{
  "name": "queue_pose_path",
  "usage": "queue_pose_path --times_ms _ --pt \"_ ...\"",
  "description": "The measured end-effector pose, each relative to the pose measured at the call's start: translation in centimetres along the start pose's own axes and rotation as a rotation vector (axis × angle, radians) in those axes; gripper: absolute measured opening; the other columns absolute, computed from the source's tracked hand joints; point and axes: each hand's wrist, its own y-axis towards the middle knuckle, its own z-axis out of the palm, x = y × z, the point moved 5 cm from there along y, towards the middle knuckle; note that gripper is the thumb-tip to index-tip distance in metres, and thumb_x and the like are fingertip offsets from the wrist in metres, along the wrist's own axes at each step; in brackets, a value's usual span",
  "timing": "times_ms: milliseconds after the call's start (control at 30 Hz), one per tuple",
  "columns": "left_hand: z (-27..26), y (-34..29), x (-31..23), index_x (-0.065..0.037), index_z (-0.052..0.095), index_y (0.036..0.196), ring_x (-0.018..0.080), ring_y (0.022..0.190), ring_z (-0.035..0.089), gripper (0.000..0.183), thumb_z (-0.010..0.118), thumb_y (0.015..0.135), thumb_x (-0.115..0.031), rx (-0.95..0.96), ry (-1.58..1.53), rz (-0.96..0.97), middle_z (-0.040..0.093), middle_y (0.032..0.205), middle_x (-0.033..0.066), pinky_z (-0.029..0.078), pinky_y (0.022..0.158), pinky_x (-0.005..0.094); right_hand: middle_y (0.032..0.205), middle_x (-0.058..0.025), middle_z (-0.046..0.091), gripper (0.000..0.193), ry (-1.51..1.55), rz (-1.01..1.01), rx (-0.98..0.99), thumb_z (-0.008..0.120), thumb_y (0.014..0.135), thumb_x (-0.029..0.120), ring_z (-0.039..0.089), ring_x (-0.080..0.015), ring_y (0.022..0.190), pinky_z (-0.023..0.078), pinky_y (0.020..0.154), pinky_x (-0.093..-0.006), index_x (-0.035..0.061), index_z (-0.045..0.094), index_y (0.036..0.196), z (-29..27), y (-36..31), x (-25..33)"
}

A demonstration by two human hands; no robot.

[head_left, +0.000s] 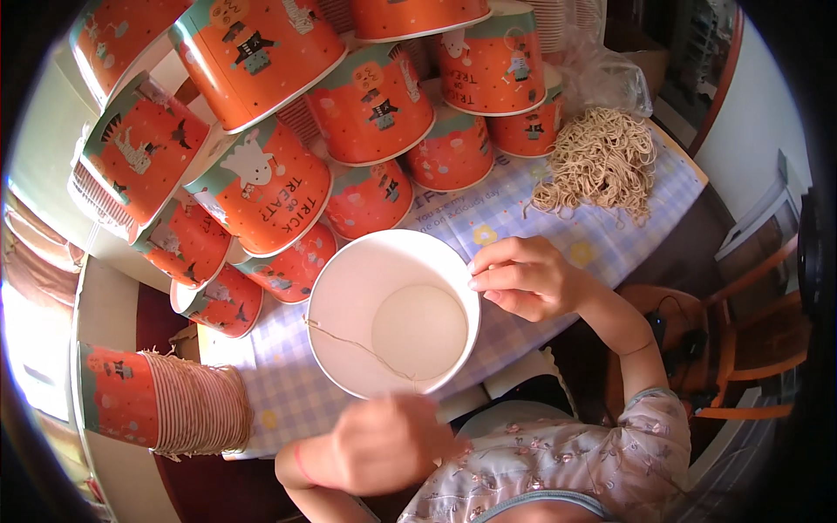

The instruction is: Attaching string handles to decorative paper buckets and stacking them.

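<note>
A large white-lined paper bucket [349, 261] is in front of me at the near side of the table, its mouth turned up toward me. A thin beige cord [353, 341] runs from the bucket's left rim across the inside to its near rim. My right hand [527, 279] is closed at the bucket's right rim, thumb and fingers pinched there; whether a cord end is between them is too small to tell. My left hand [384, 444] hovers just this side of the near rim. It is curled but smeared by motion, so its grip is unclear.
Orange printed buckets [370, 105] are piled up across the back and left. A tangled heap of beige cord [602, 161] lies at the back right, beside clear plastic bags [602, 70]. A nested bucket stack [166, 401] lies at the left edge. A wooden chair [750, 340] stands at right.
</note>
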Motion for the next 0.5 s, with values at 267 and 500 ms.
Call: queue_pose_path --times_ms 267,500 --pt "2.9 -0.1 9.6 0.001 0.055 0.075 0.0157 0.059 0.050 0.008 0.052 0.070 -0.004 0.228 -0.153 -0.692 0.053 0.065 0.0090 0.038 0.054 0.0242 0.084 -0.0087 0.051 0.018 -0.105 0.058 -0.069 0.052 0.067 0.001 0.053 -0.0203 0.069 0.044 0.056 -0.0270 0.0042 0.052 0.085 -1.2 -2.1 -0.4" --pt "3.5 -0.2 11.0 0.002 0.054 0.068 0.0261 0.054 0.050 0.009 0.049 0.068 -0.006 0.326 -0.175 -0.770 0.050 0.060 0.0142 0.040 0.052 0.0315 0.091 -0.0050 0.052 0.026 -0.170 -0.012 0.103 0.060 0.062 0.004 0.053 -0.0185 0.071 0.045 0.058 -0.0278 0.0060 0.053 0.086 0.3 -1.7 -1.4"
